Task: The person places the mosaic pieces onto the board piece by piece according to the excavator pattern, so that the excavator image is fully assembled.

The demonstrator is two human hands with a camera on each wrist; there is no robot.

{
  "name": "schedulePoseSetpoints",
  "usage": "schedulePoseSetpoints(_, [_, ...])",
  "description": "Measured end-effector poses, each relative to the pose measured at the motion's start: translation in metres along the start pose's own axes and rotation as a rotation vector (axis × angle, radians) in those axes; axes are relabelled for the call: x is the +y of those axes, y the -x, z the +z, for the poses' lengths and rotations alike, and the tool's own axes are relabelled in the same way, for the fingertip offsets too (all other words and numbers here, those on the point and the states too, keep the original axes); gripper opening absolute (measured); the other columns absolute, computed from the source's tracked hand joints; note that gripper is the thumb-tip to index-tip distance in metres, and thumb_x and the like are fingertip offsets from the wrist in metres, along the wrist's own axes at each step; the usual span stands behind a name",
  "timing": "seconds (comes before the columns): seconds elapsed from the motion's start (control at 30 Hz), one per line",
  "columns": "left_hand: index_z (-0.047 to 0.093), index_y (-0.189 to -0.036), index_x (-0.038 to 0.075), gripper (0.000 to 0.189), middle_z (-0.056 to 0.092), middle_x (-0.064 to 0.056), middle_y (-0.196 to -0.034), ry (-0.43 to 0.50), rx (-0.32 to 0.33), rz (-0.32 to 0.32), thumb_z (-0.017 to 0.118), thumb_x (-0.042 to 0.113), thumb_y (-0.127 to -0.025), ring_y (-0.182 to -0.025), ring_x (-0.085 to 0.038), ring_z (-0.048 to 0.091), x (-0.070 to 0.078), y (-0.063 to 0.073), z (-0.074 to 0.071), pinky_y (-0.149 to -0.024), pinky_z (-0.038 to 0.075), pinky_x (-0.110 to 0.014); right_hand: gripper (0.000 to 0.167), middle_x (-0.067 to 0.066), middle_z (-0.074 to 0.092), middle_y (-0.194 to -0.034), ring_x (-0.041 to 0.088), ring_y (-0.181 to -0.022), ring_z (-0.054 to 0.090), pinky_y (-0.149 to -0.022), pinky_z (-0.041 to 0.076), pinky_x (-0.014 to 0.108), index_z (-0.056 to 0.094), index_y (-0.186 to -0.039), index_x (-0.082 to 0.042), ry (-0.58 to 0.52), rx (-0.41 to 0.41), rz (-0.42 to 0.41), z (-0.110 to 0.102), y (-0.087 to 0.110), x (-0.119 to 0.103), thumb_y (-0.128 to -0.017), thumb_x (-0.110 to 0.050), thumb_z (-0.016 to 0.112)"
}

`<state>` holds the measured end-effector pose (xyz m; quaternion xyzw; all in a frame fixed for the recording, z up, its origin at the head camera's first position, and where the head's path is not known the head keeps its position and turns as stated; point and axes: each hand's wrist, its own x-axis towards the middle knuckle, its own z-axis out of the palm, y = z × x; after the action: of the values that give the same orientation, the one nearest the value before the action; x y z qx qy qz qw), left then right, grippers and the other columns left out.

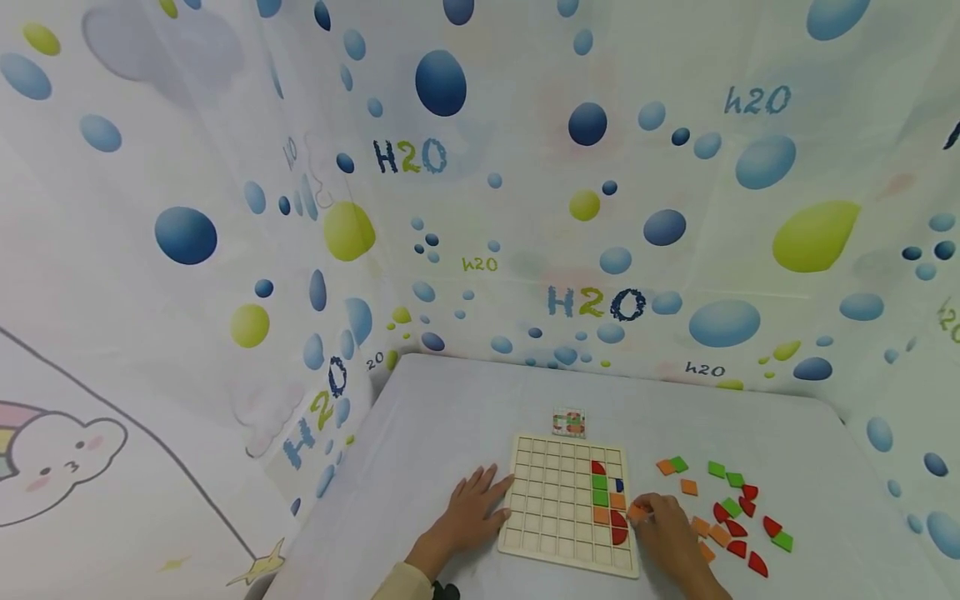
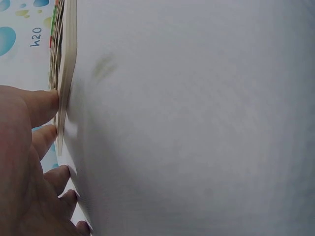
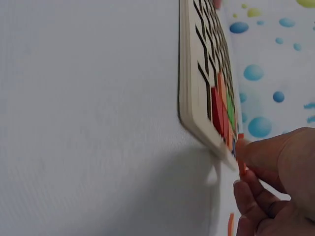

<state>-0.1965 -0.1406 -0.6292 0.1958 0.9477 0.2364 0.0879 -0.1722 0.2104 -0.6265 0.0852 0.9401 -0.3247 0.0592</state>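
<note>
A pale wooden grid board (image 1: 551, 508) lies on the white table. My left hand (image 1: 471, 512) is spread flat beside it, with thumb and fingertips at the board's left edge. At the opposite edge my right hand (image 1: 663, 529) pinches an orange square tile (image 1: 637, 512) between thumb and fingers; the right wrist view shows this tile (image 3: 241, 164) edge-on. Along the board's right side sit green squares (image 1: 600, 490), orange squares (image 1: 602, 515), red rounded pieces (image 1: 618, 529) and a small blue piece (image 1: 619, 485).
Behind the board lies a small patterned card (image 1: 569, 422). Loose green tiles (image 1: 717, 469), orange tiles (image 1: 689, 487) and red rounded pieces (image 1: 758, 565) are scattered right of the board. A printed curtain (image 1: 525, 208) hangs along the table's back and sides.
</note>
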Motion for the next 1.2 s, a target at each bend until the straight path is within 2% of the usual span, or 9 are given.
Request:
schedulePoseSetpoints(0.07, [0.046,-0.161,0.027,0.058,0.033,-0.016,-0.171,0.000,-0.001,0.001,0.057,0.042,-0.107,-0.158,-0.044,0.027,0.000,0.000,0.000,-0.124,0.023,-0.070,0.028,0.013,0.063,-0.115,0.026,-0.102,0.059,-0.087,0.047,0.052,0.068,-0.123,-0.002,0.014,-0.019,-0.010,0.003,0.002,-0.008,-0.098,-0.013,0.071])
schedulePoseSetpoints(0.13, [0.046,-0.161,0.026,0.058,0.033,-0.015,-0.171,0.000,-0.002,0.000,0.057,0.042,-0.107,-0.158,-0.044,0.027,0.000,0.001,0.000,-0.124,0.023,-0.070,0.026,0.011,0.063,-0.115,0.027,-0.104,0.059,-0.082,0.045,0.051,0.069,-0.121,-0.006,0.068,-0.036,-0.047,0.007,0.005,-0.016,-0.098,-0.018,0.074])
schedulePoseSetpoints(0.23, [0.045,-0.162,0.027,0.058,0.033,-0.015,-0.171,-0.008,-0.004,-0.005,0.057,0.043,-0.107,-0.159,-0.043,0.027,-0.001,0.000,0.002,-0.124,0.023,-0.069,0.023,0.003,0.064,-0.111,0.025,-0.103,0.058,-0.077,0.042,0.046,0.071,-0.116,-0.014,0.140,-0.034,-0.140,0.013,0.010,-0.021,-0.095,-0.021,0.079])
schedulePoseSetpoints(0.33, [0.045,-0.162,0.027,0.059,0.033,-0.015,-0.172,-0.011,-0.004,-0.007,0.057,0.044,-0.107,-0.159,-0.043,0.027,-0.002,-0.001,0.002,-0.124,0.022,-0.069,0.019,-0.004,0.062,-0.106,0.021,-0.099,0.055,-0.073,0.039,0.042,0.070,-0.108,-0.020,0.170,-0.024,-0.243,0.018,0.014,-0.021,-0.094,-0.024,0.082])
schedulePoseSetpoints(0.47, [0.044,-0.162,0.027,0.059,0.031,-0.014,-0.172,-0.007,-0.010,-0.009,0.056,0.044,-0.107,-0.160,-0.042,0.025,-0.002,-0.002,0.002,-0.125,0.021,-0.069,0.017,-0.009,0.058,-0.104,0.016,-0.092,0.049,-0.070,0.034,0.039,0.064,-0.097,-0.027,0.184,-0.012,-0.315,0.021,0.018,-0.019,-0.094,-0.026,0.081])
schedulePoseSetpoints(0.67, [0.045,-0.162,0.026,0.058,0.032,-0.015,-0.172,0.003,-0.004,-0.004,0.056,0.043,-0.107,-0.159,-0.044,0.025,0.001,-0.001,0.000,-0.124,0.021,-0.070,0.022,-0.012,0.057,-0.108,0.015,-0.094,0.047,-0.073,0.033,0.039,0.060,-0.089,-0.033,0.220,0.030,-0.358,0.022,0.021,-0.020,-0.094,-0.028,0.081])
schedulePoseSetpoints(0.87, [0.045,-0.162,0.025,0.058,0.033,-0.016,-0.171,-0.004,0.004,0.001,0.057,0.041,-0.107,-0.159,-0.044,0.026,0.002,0.000,0.000,-0.124,0.022,-0.070,0.018,-0.011,0.058,-0.109,0.015,-0.094,0.047,-0.073,0.036,0.040,0.062,-0.090,-0.032,0.243,0.036,-0.379,0.022,0.021,-0.022,-0.095,-0.030,0.079])
schedulePoseSetpoints(1.0, [0.046,-0.161,0.025,0.058,0.033,-0.016,-0.171,-0.005,0.008,0.000,0.057,0.041,-0.107,-0.159,-0.044,0.027,0.002,0.001,0.000,-0.124,0.022,-0.070,0.015,-0.012,0.058,-0.106,0.015,-0.095,0.047,-0.075,0.036,0.041,0.063,-0.092,-0.032,0.245,0.029,-0.363,0.022,0.020,-0.025,-0.097,-0.031,0.078])
schedulePoseSetpoints(1.2, [0.046,-0.161,0.026,0.057,0.033,-0.015,-0.171,0.002,0.009,-0.014,0.058,0.040,-0.107,-0.159,-0.043,0.027,0.005,0.003,-0.001,-0.124,0.022,-0.070,0.011,-0.012,0.058,-0.101,0.014,-0.094,0.049,-0.075,0.037,0.039,0.067,-0.098,-0.030,0.245,0.060,-0.366,0.020,0.019,-0.029,-0.097,-0.028,0.078])
